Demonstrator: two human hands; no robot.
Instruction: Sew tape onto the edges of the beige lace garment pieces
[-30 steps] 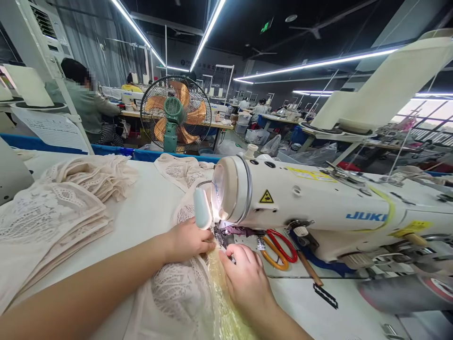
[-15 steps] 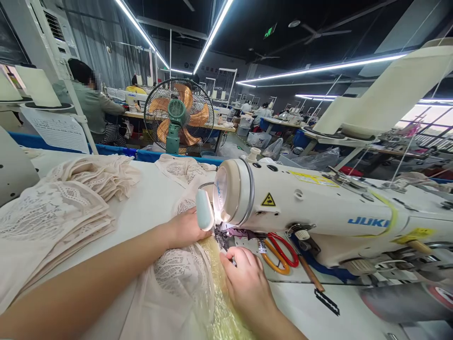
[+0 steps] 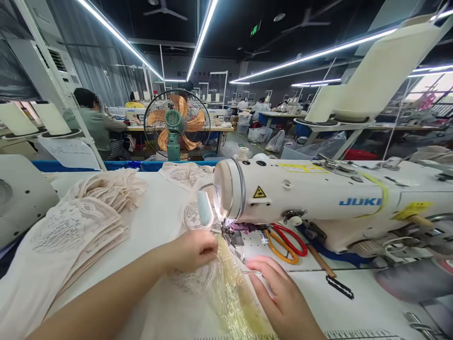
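My left hand [image 3: 196, 250] is closed on a cream lace garment piece [image 3: 198, 278], just in front of the sewing machine's needle area. The piece hangs down toward me over the white table, its lower part blurred. My right hand [image 3: 279, 293] is to the right with thumb and fingers apart and nothing seen in them. Its fingertips are close to a slim metal part [image 3: 238, 254] beside the presser foot; whether they touch it I cannot tell. Between the hands runs a shiny yellowish strip [image 3: 235, 302]. The white sewing machine [image 3: 311, 193] has its lamp lit.
A stack of cream lace pieces [image 3: 81, 231] lies at left. Right of the needle are scissors [image 3: 285, 245] with orange and red handles and a wooden stick with a black blade [image 3: 339, 286]. A fan [image 3: 177, 123] stands behind; a co-worker [image 3: 92, 123] sits at far left.
My left hand has come back toward me from beside the needle, now closed on the lace piece. My right hand has moved right and down, away from the presser foot, its fingers spreading. The view has shifted.
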